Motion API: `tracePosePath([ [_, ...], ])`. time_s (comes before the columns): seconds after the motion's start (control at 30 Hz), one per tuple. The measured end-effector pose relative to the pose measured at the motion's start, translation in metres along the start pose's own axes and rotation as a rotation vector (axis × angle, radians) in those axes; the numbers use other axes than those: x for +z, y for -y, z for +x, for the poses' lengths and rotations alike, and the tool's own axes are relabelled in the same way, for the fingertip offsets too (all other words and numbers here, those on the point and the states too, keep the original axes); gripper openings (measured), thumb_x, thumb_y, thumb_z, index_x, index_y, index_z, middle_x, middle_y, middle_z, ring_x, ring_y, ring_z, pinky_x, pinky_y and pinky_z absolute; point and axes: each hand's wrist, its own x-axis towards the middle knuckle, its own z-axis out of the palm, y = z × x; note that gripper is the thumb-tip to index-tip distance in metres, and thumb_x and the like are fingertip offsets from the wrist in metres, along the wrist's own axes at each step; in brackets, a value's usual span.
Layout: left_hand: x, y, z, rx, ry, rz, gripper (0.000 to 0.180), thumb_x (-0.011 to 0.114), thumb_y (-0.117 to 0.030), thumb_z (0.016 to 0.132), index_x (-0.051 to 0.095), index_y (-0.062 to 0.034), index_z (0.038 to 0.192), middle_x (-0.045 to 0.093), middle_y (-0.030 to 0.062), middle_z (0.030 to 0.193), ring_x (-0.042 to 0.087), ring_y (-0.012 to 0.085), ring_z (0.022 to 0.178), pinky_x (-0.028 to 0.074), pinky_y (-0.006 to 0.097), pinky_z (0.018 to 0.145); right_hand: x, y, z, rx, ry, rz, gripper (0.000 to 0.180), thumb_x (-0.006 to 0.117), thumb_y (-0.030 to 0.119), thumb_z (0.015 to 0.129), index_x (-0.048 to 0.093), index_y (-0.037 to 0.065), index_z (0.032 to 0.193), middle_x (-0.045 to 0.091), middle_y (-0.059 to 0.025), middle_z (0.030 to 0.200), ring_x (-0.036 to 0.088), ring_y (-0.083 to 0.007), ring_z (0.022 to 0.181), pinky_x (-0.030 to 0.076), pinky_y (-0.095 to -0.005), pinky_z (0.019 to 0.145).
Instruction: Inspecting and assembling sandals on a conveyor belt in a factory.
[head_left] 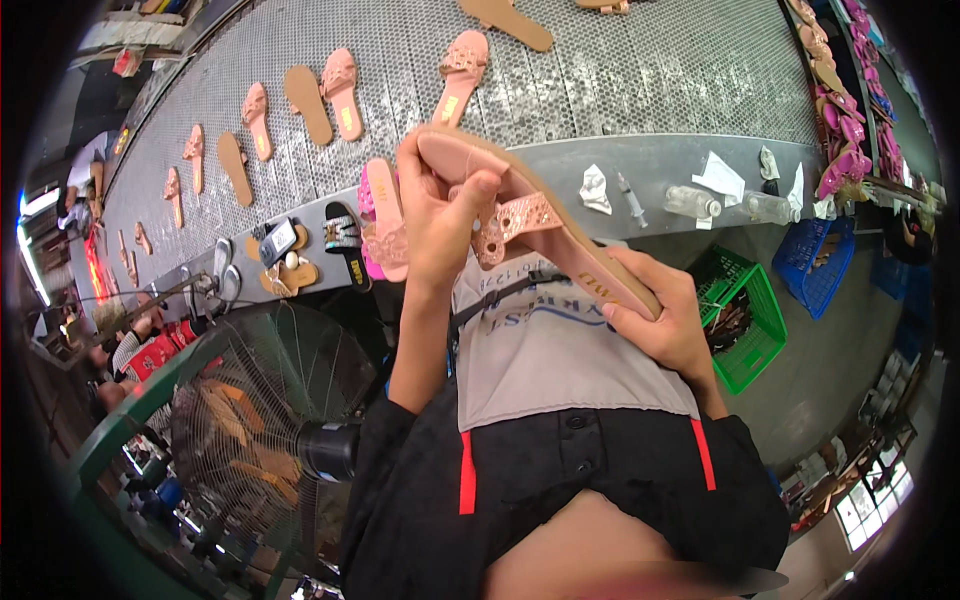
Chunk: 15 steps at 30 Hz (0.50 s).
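Note:
A pink slide sandal (575,255) with a shiny rose-gold cut-out strap is held tilted in front of my apron. My left hand (440,205) grips its toe end, fingers behind the sole and thumb near the strap. Around the heel end, my right hand (660,310) is closed, thumb on the insole. Just beyond the left hand, another pink sandal (462,75) lies on the metal mesh belt. Beside the left wrist, a pink sandal (385,220) rests on the grey ledge, over a brighter pink one.
Several sandals lie along the mesh conveyor belt (600,85). On the ledge are a syringe (632,200), a clear bottle (692,202) and crumpled tissue (595,190). A green crate (745,320) and blue basket (815,265) stand right. A large caged fan (270,420) stands left.

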Motion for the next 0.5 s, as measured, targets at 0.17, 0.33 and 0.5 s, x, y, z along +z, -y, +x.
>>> tracePosePath([
  [0.17, -0.01, 0.042, 0.024, -0.111, -0.063, 0.042, 0.064, 0.073, -0.017, 0.094, 0.032, -0.0019, 0.142, 0.052, 0.01, 0.123, 0.056, 0.0166, 0.112, 0.048, 0.032, 0.098, -0.004, -0.04, 0.038, 0.206, 0.002, 0.284, 0.045, 0.07, 0.013, 0.087, 0.061, -0.001, 0.129, 0.069, -0.0098, 0.098, 0.066, -0.0148, 0.074, 0.052, -0.0273, 0.064],
  [0.33, -0.04, 0.063, 0.07, -0.46, -0.207, -0.102, 0.051, 0.055, -0.029, 0.104, 0.037, -0.0031, 0.144, 0.05, 0.0126, 0.133, 0.058, 0.021, 0.113, 0.053, 0.033, 0.091, -0.019, -0.058, 0.104, 0.499, -0.036, 0.723, 0.046, 0.068, 0.019, 0.089, 0.058, -0.003, 0.129, 0.065, -0.0088, 0.094, 0.063, -0.0131, 0.064, 0.047, -0.0228, 0.052],
  [0.5, -0.11, 0.153, 0.128, -0.318, -0.099, 0.639, 0.044, 0.064, -0.029, 0.095, 0.056, -0.0009, 0.128, 0.059, 0.0162, 0.123, 0.059, 0.0263, 0.112, 0.052, 0.041, 0.091, -0.032, -0.052, 0.229, 0.212, -0.155, 0.764, 0.057, 0.067, 0.014, 0.09, 0.045, -0.004, 0.14, 0.063, -0.0138, 0.113, 0.066, -0.0182, 0.076, 0.051, -0.028, 0.058],
])
